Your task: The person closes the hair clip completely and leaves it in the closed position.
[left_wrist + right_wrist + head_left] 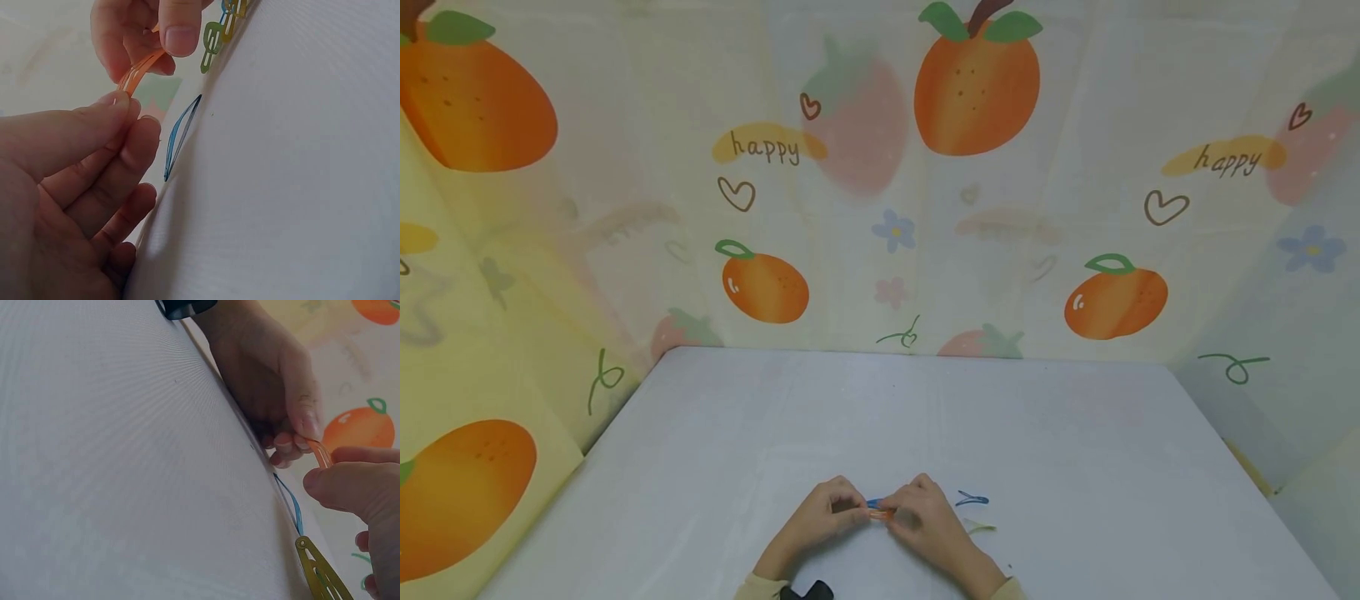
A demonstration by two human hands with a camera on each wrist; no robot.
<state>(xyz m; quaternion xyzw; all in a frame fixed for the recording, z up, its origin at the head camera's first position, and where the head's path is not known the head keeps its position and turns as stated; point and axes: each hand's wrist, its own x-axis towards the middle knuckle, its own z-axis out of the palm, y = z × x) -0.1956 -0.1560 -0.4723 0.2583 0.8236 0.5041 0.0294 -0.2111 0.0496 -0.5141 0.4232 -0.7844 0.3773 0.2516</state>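
Observation:
Both hands pinch an orange snap hair clip (880, 515) between them, just above the table. My left hand (823, 517) grips one end with thumb and forefinger; in the left wrist view its other fingers are loosely bent. The opposite end is pinched by my right hand (928, 517), whose fingertips partly cover the clip (321, 453). A blue hair clip (174, 139) lies on the table just beyond the hands, its two sides spread apart. To the right of the right hand lie another blue clip (972, 498) and a yellow clip (317, 569), with a green clip (213, 39) near them.
The white tabletop (760, 425) stretches out around the hands. Fruit-printed cloth (865, 275) hangs along the back and sides. A black object (808, 591) sits by the left wrist at the bottom edge.

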